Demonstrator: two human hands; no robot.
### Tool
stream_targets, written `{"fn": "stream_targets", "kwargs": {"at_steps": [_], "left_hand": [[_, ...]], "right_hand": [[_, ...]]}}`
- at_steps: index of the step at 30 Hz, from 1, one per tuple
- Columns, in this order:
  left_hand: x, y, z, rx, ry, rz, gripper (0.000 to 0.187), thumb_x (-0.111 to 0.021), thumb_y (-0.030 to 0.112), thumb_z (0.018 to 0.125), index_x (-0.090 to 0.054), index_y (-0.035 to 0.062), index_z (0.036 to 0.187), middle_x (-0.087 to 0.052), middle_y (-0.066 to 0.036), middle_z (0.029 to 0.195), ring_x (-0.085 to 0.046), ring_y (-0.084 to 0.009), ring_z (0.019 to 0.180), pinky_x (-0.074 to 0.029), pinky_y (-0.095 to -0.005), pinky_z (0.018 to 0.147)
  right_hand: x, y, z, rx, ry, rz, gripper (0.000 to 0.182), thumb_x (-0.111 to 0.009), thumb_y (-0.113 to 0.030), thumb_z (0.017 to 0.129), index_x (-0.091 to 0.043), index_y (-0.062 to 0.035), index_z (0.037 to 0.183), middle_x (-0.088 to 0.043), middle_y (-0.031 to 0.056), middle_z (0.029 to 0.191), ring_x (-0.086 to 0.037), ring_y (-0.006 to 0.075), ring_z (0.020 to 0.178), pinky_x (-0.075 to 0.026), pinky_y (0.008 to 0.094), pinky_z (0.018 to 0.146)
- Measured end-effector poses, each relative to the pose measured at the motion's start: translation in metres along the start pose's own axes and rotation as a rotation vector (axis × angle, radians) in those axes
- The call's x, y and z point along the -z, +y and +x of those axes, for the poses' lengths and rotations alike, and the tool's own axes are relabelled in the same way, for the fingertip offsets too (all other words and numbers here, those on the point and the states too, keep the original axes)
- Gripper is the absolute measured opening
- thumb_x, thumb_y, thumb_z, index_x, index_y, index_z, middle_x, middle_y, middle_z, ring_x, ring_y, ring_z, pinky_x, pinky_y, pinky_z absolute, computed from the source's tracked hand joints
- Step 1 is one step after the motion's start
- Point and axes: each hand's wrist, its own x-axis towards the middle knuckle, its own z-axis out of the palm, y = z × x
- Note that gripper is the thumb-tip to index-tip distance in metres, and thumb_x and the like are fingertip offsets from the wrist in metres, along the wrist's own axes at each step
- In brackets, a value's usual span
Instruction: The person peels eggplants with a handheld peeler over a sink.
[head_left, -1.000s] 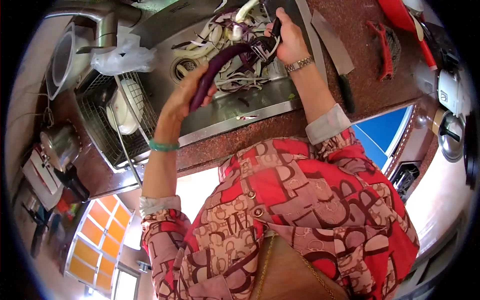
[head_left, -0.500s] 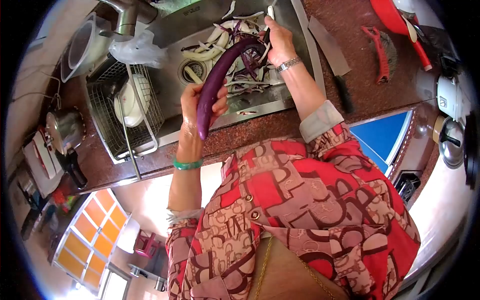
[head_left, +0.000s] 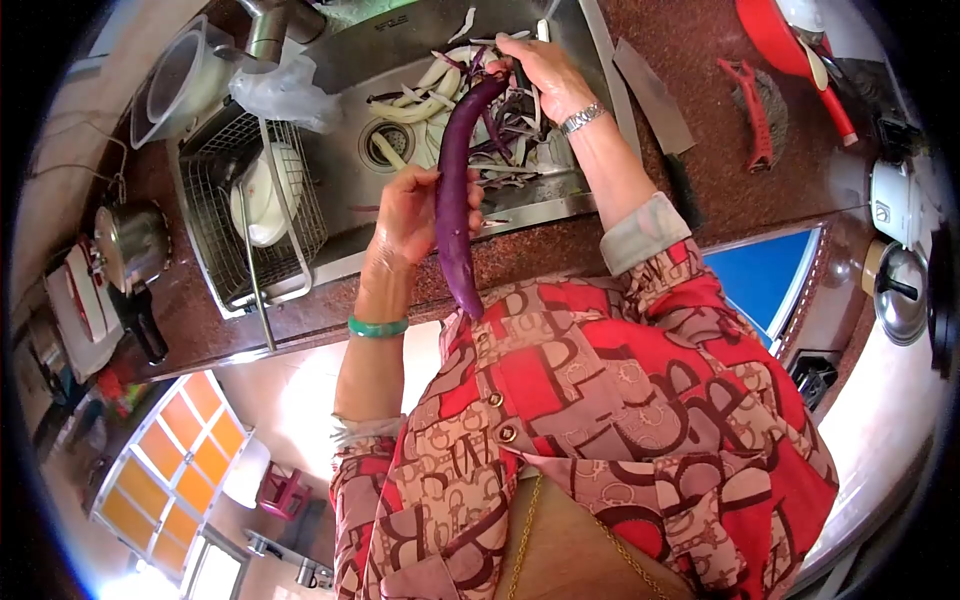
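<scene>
A long purple eggplant (head_left: 457, 200) slants over the sink's front edge, its lower tip near my shirt. My left hand (head_left: 408, 213) is wrapped round its middle. At the stem end, my right hand (head_left: 545, 75) is closed on what looks like a peeler (head_left: 542, 30), whose pale end sticks out above the fingers; the rest is largely hidden. Behind the eggplant, pale peeled eggplants (head_left: 420, 108) and purple-and-white peel strips (head_left: 512, 150) lie in the steel sink (head_left: 345, 75).
A wire dish rack (head_left: 215, 200) holding a white bowl (head_left: 275, 195) stands left of the sink, under a clear plastic bag (head_left: 285, 95). On the right counter lie a cleaver (head_left: 652, 95) and a red-handled tool (head_left: 752, 115). The tap (head_left: 265, 40) hangs over the sink's left corner.
The eggplant has swung more upright, its lower tip moving right and toward my body. My left hand has shifted right with it. My right hand has moved slightly left at the stem end.
</scene>
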Motion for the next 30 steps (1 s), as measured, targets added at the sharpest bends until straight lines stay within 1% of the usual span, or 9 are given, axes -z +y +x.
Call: {"fn": "stream_targets", "kwargs": {"at_steps": [2, 4, 8, 12, 16, 20, 23, 24, 30], "left_hand": [[0.008, 0.0, 0.007, -0.025, -0.224, 0.079, 0.047, -0.038, 0.039, 0.089, -0.048, -0.0048, 0.103, -0.058, -0.017, 0.079, -0.058, -0.0247, 0.059, -0.047, -0.0335, 0.047], [0.0, -0.003, 0.007, -0.039, -0.155, 0.077, 0.045, -0.036, 0.041, 0.092, -0.049, -0.0017, 0.099, -0.057, -0.014, 0.072, -0.056, -0.0235, 0.058, -0.046, -0.0327, 0.046], [0.001, -0.004, 0.025, -0.063, -0.006, -0.049, 0.045, -0.034, 0.043, 0.093, -0.049, 0.0011, 0.095, -0.049, -0.01, 0.068, -0.048, -0.021, 0.056, -0.042, -0.0316, 0.048], [0.021, 0.005, 0.044, -0.161, -0.1, -0.09, 0.047, -0.031, 0.044, 0.094, -0.049, 0.0004, 0.092, -0.044, -0.009, 0.068, -0.044, -0.0216, 0.057, -0.037, -0.0317, 0.051], [0.014, 0.01, 0.05, -0.359, 0.225, 0.275, 0.04, -0.033, 0.04, 0.093, -0.052, 0.0043, 0.092, -0.057, -0.006, 0.072, -0.056, -0.0179, 0.061, -0.047, -0.032, 0.051], [0.02, 0.009, 0.051, -0.415, 0.197, 0.254, 0.03, -0.034, 0.029, 0.094, -0.053, 0.0063, 0.094, -0.061, -0.005, 0.076, -0.059, -0.0148, 0.06, -0.051, -0.0299, 0.05], [0.01, 0.008, 0.036, -0.327, 0.182, 0.279, 0.03, -0.035, 0.029, 0.095, -0.052, 0.0044, 0.095, -0.059, -0.009, 0.075, -0.059, -0.0172, 0.06, -0.052, -0.0302, 0.05], [0.011, 0.009, 0.034, -0.252, 0.182, 0.341, 0.031, -0.036, 0.031, 0.095, -0.051, 0.0035, 0.094, -0.058, -0.01, 0.074, -0.059, -0.0183, 0.061, -0.052, -0.0311, 0.051], [-0.01, -0.002, 0.008, -0.193, 0.14, 0.131, 0.034, -0.036, 0.033, 0.095, -0.047, 0.0007, 0.092, -0.051, -0.01, 0.075, -0.049, -0.0173, 0.059, -0.041, -0.0269, 0.045]], "right_hand": [[-0.005, -0.005, -0.001, -0.006, -0.04, -0.043, 0.026, -0.063, -0.027, 0.083, -0.06, -0.0019, 0.09, -0.065, 0.0092, 0.077, -0.059, 0.0112, 0.068, -0.042, 0.0214, 0.052], [-0.011, -0.007, 0.0, -0.027, 0.023, -0.135, 0.025, -0.062, -0.025, 0.084, -0.059, -0.001, 0.088, -0.064, 0.0096, 0.075, -0.058, 0.0119, 0.064, -0.043, 0.0227, 0.05], [-0.013, -0.007, 0.002, 0.037, 0.262, 0.296, 0.024, -0.06, -0.025, 0.084, -0.056, -0.0015, 0.089, -0.058, 0.0068, 0.069, -0.056, 0.0151, 0.058, -0.049, 0.0286, 0.051], [-0.032, 0.006, -0.023, -0.053, 0.103, 0.104, 0.025, -0.057, -0.029, 0.086, -0.055, -0.0043, 0.088, -0.057, 0.0072, 0.068, -0.05, 0.0122, 0.051, -0.046, 0.0276, 0.048], [-0.063, 0.009, -0.059, -0.166, -0.013, 0.075, 0.03, -0.058, -0.033, 0.084, -0.057, -0.0028, 0.08, -0.055, 0.0062, 0.063, -0.049, 0.011, 0.05, -0.04, 0.0253, 0.044], [-0.062, 0.038, -0.043, 0.037, 0.148, -0.327, 0.039, -0.057, -0.039, 0.082, -0.059, -0.002, 0.073, -0.05, 0.0023, 0.058, -0.039, 0.0087, 0.046, -0.031, 0.0256, 0.042], [-0.062, 0.025, -0.034, -0.007, 0.184, -0.241, 0.041, -0.057, -0.041, 0.082, -0.058, -0.0022, 0.069, -0.049, 0.0005, 0.057, -0.036, 0.0081, 0.044, -0.027, 0.0264, 0.04], [-0.054, 0.045, -0.01, 0.129, 0.267, -0.372, 0.051, -0.055, -0.038, 0.08, -0.054, 0.0084, 0.061, -0.052, 0.0145, 0.055, -0.049, 0.0237, 0.052, -0.041, 0.0392, 0.056], [-0.037, 0.025, 0.015, 0.206, 0.323, -0.503, 0.054, -0.054, -0.04, 0.079, -0.055, 0.0121, 0.065, -0.058, 0.0263, 0.067, -0.055, 0.0329, 0.064, -0.041, 0.0445, 0.07]]}}
